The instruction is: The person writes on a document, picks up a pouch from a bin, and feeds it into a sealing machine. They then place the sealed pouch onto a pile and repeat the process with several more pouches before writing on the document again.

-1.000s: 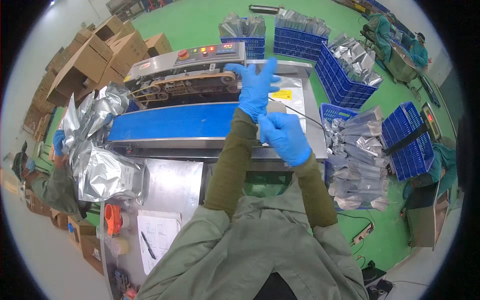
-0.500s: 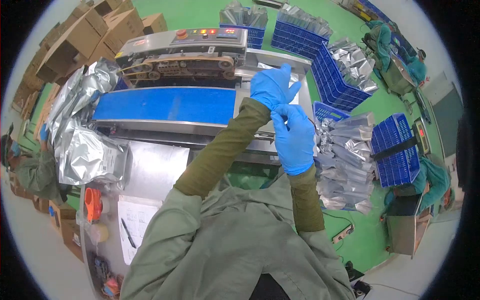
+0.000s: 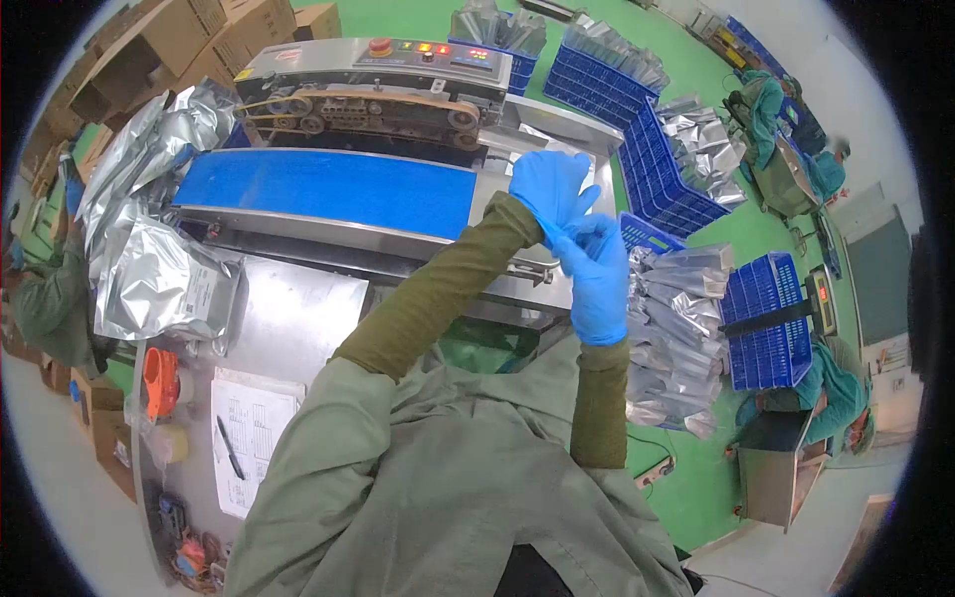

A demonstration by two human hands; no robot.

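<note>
Both of my hands wear blue gloves and meet in front of the sealing machine, at the right end of its blue conveyor belt. My left hand is held out over the metal ledge, palm down, its thumb apart from the other fingers, holding nothing. Against its wrist, my right hand pinches the cuff of the left glove, which is stretched toward it. Below my right hand, several silver foil bags stand packed in rows.
Blue crates with foil bags stand at the right, and another blue crate sits beyond. Foil bags pile up at the left end of the belt. Papers, a pen and an orange tape dispenser lie on the metal table. Co-workers are at both sides.
My right hand has drawn the left glove's cuff outward, so it now stretches between the hands. The left hand's fingers have lowered a little. The camera view has shifted slightly.
</note>
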